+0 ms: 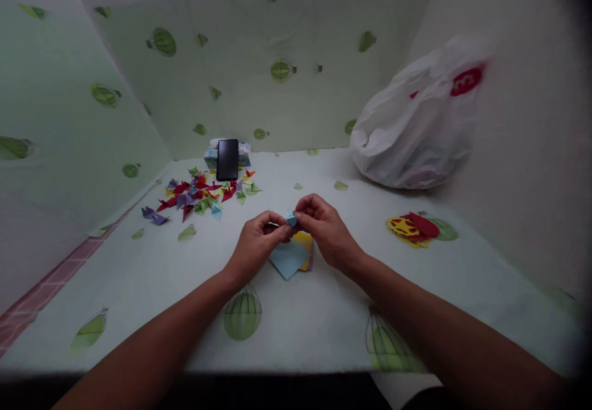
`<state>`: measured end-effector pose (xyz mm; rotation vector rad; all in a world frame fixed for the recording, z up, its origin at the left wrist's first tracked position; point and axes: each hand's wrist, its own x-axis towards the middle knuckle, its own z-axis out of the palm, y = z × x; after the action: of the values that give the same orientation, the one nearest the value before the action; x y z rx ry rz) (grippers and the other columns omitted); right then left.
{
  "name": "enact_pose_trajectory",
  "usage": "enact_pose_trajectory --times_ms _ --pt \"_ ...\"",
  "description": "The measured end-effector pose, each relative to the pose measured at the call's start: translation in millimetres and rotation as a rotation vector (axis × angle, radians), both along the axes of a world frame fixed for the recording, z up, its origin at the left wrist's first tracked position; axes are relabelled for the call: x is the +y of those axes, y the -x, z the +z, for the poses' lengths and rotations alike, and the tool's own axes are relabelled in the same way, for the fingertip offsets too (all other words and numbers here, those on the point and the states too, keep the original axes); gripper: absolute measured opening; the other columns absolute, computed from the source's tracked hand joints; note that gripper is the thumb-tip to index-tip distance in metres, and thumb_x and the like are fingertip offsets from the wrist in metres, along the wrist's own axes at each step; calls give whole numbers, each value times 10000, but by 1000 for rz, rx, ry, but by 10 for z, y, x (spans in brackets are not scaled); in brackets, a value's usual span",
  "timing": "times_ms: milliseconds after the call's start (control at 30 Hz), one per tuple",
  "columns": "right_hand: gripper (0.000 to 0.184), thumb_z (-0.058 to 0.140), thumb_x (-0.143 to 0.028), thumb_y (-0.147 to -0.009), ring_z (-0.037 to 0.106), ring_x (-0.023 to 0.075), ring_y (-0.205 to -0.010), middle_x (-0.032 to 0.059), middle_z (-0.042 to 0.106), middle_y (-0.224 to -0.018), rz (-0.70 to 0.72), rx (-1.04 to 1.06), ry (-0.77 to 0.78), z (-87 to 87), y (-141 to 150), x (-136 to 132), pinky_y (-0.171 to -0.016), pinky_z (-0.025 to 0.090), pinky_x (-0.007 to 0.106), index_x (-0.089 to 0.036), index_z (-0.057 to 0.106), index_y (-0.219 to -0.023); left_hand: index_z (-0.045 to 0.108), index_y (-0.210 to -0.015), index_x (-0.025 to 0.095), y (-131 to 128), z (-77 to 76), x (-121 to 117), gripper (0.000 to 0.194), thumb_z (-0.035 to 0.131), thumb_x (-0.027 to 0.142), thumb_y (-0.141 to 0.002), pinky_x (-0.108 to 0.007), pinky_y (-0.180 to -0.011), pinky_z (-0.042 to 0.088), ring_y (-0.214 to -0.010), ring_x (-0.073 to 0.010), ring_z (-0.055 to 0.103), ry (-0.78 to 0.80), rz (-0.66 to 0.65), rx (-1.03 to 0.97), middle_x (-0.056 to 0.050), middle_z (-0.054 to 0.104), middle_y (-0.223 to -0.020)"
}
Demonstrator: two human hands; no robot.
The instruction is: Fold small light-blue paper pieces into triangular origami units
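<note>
Pinching 1 small folded light-blue paper piece (290, 218), the left hand (259, 238) and right hand (326, 228) nearly meet midway between the left and right edges of the pale balloon-print surface (152, 283). Just below, toward its front edge, 1 flat light-blue paper square (288, 260) overlaps yellow paper (304, 241).

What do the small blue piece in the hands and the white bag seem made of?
Small blue piece: probably paper, matte-looking, with angular folded edges. White bag: likely thin plastic film, slightly translucent, judging by its crinkles and faint tints showing through.
</note>
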<state>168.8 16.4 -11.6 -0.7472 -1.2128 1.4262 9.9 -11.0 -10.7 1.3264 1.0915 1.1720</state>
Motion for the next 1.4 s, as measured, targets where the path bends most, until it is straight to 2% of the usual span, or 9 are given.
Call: enact_pose_trajectory --times_ms 133,367,533,700,867,1000,1133,1400 --pt "121 698 -215 -755 599 108 -642 -39 621 -696 41 -6 14 -1 7 -2 -651 487 276 -184 586 -788 641 -852 156 -1 5 2 236 757 346 -774 -319 -775 523 -782 -149 628 3 26 -33 -20 641 -853" --pt "76 689 -200 -751 629 122 -690 -10 661 -745 85 -8 44 -36 -10 29 -730 504 297 -172 658 -816 666 -904 154 23 51 28 215 727 323 -786 -319 -792 517 -857 -166 617 5 -17 -71 -37 635 -914" --pt "67 687 -182 -746 631 127 -699 -1 670 -739 84 -14 40 -29 -9 24 -712 490 285 -169 670 -810 689 -861 147 30 48 47 192 751 293 -753 -261 -697 470 -740 -118 570 22 18 -89 -25 644 -854" --pt "52 697 -176 -743 619 125 -707 -6 663 -742 93 -27 8 -10 4 2 -726 490 288 -175 676 -791 675 -805 152 38 28 78 187 786 247 -688 -223 -610 423 -654 -88 541 83 36 -189 -2 633 -781" --pt "95 717 -208 -764 629 140 -757 -4 662 -791 100 -38 -69 -3 8 -17 -761 502 310 -190 648 -826 641 -807 154 24 39 66 228 802 235 -668 -218 -615 451 -667 -97 586 146 42 -304 0 644 -765" --pt "170 749 -263 -773 634 152 -782 6 663 -842 94 -91 -142 6 7 -43 -757 514 323 -205 617 -862 633 -805 154 20 37 59 223 800 231 -678 -226 -643 483 -673 -93 588 78 63 -333 6 641 -778" --pt "135 723 -272 -816 649 166 -788 20 669 -831 55 -191 -225 13 7 -63 -769 524 341 -199 616 -856 628 -804 160 15 29 55 177 773 217 -721 -236 -672 500 -675 -91 582 -35 78 -283 21 621 -763" --pt "137 693 -239 -844 636 159 -817 14 627 -905 57 -159 -350 0 29 -87 -779 535 327 -231 606 -949 612 -773 176 7 44 34 104 712 191 -751 -242 -673 507 -676 -97 578 -124 96 -250 26 613 -751"
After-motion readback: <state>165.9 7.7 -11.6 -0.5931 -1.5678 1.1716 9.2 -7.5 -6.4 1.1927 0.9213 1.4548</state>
